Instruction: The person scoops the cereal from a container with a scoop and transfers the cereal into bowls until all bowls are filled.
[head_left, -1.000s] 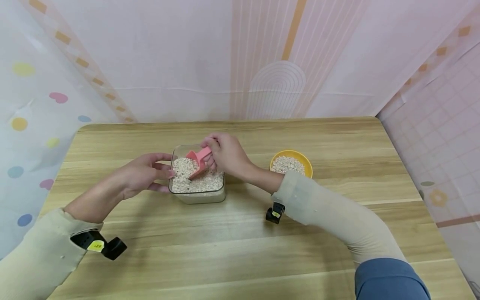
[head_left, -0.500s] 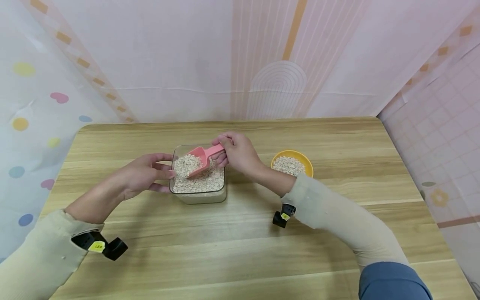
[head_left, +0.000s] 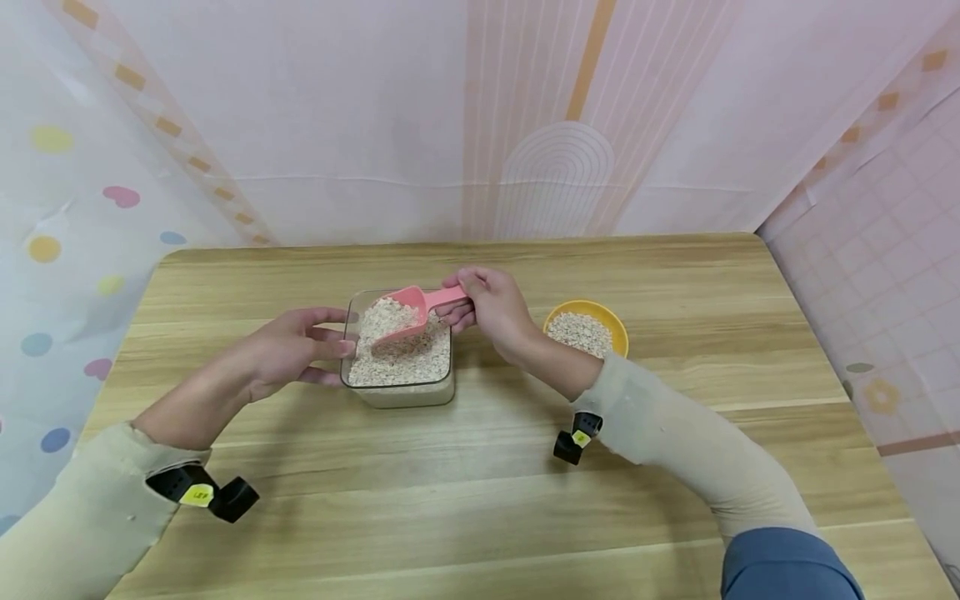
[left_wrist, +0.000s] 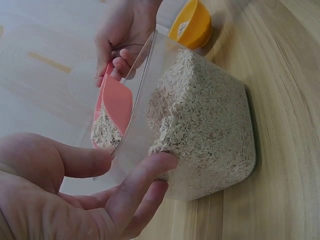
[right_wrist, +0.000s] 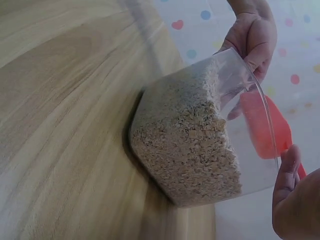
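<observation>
A clear square container [head_left: 397, 393] [left_wrist: 210, 165] [right_wrist: 165, 130] of oat flakes stands in the middle of the wooden table [head_left: 480, 500]. My left hand [head_left: 288, 346] [left_wrist: 75, 195] holds its left wall, thumb over the rim and fingers against the side. My right hand [head_left: 491, 304] [left_wrist: 122, 35] [right_wrist: 295, 200] pinches the handle of a pink scoop [head_left: 412, 307] [left_wrist: 112, 112] [right_wrist: 265, 127]. The scoop is heaped with oats and lifted just above the oats in the container.
A yellow bowl [head_left: 617, 327] [left_wrist: 192, 22] holding oats sits on the table to the right of the container, behind my right forearm. Pink and dotted curtain walls close in the table at the back and both sides.
My right hand has drawn the scoop up and to the right out of the oats, levelling it with a load of flakes. The left hand has stayed on the container.
</observation>
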